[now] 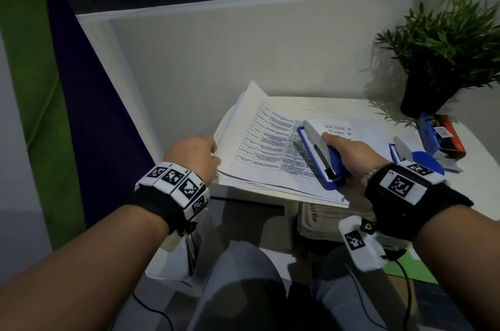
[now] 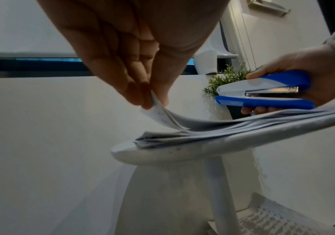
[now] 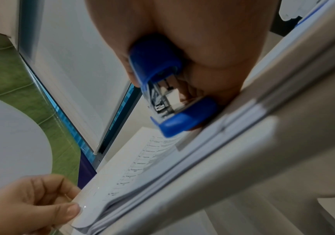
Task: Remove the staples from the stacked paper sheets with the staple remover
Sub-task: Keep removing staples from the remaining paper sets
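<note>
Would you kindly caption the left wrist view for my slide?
Left hand pinches up a corner of the top sheets while the right hand holds a blue stapler over the paper stack.

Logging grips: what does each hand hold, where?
Right hand grips the blue-and-white stapler by its rear; left hand pinches a corner of the white paper sheets.

Wall hard against far edge of tabletop; plant, box, second stapler crowd the right. Bare strip beyond paper stack passable.
</note>
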Motion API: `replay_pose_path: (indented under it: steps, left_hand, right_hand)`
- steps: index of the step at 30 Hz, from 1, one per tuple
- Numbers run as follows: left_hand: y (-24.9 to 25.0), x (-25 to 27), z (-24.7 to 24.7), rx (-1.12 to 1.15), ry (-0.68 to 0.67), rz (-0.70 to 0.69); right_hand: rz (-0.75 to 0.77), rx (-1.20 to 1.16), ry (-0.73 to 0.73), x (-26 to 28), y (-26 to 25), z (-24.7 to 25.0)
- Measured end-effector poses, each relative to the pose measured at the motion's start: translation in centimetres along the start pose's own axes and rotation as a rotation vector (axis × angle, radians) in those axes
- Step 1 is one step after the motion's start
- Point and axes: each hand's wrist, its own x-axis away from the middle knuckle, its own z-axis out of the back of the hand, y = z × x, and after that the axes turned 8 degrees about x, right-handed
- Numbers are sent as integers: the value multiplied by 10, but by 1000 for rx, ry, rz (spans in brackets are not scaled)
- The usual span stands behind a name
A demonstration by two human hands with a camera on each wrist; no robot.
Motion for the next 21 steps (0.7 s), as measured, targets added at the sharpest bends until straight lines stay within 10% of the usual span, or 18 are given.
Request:
replay_pose_path:
  steps: [6,18,21]
  left_hand:
    - [18,7,-2,152,150,-86]
    - [24,-9,-14,834,153,252]
    - [28,-7,-15,1001,-30,463]
  right_hand:
    - [-2,6,1,0,0,-1]
    - [16,85,45,4,0,-3]
    - [45,122,32,7,-2,-4]
